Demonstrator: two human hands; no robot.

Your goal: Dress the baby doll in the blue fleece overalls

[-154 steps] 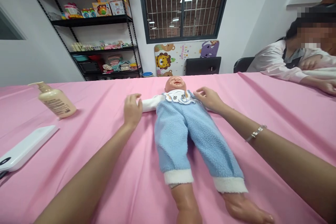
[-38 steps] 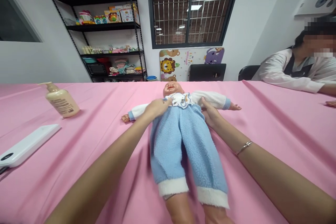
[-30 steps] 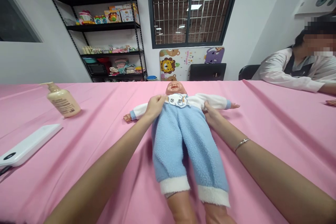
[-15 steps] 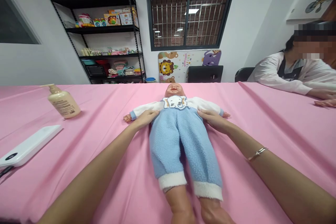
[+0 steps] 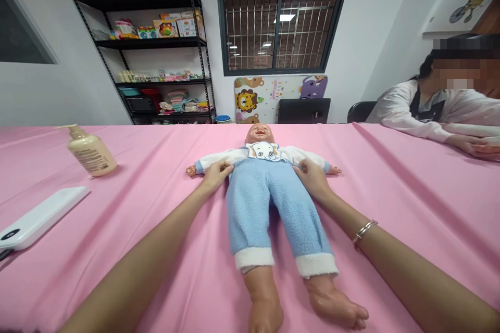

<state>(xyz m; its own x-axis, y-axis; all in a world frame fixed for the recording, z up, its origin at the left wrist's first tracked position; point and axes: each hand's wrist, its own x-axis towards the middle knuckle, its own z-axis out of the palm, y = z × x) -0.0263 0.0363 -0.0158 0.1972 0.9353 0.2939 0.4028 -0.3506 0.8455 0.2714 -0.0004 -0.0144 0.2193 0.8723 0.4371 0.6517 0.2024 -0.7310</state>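
Baby doll (image 5: 269, 197) lies on its back mid tabletop (image 5: 390, 182), head to the far edge, bare feet toward the camera, arms spread out sideways. It wears blue fleece trousers with white cuffs and a white top with an elephant bib. The cloth under it is pink.

Left hand (image 5: 216, 173) sits at the doll's side just under its outstretched arm, fingers (image 5: 225, 167) curled onto the clothing where top meets trousers. Right hand (image 5: 314, 177) mirrors it on the other side, fingers (image 5: 302, 167) bent onto the same seam. Both touch the cloth; can't tell whether they pinch it or just press. Bracelet (image 5: 364, 229) is on the right wrist.

Pump bottle (image 5: 90, 151), beige, lies tilted on the tabletop well off to the left. Flat white device (image 5: 39, 217) is nearer the camera, at the left edge.

Another person's sleeve (image 5: 406, 114) rests on the far right of the tabletop, their hands together there. Behind are a black shelf rack (image 5: 156, 47) with toys and boxes, an animal-print mat (image 5: 279, 91) under the barred window, and a black chair (image 5: 303, 110).
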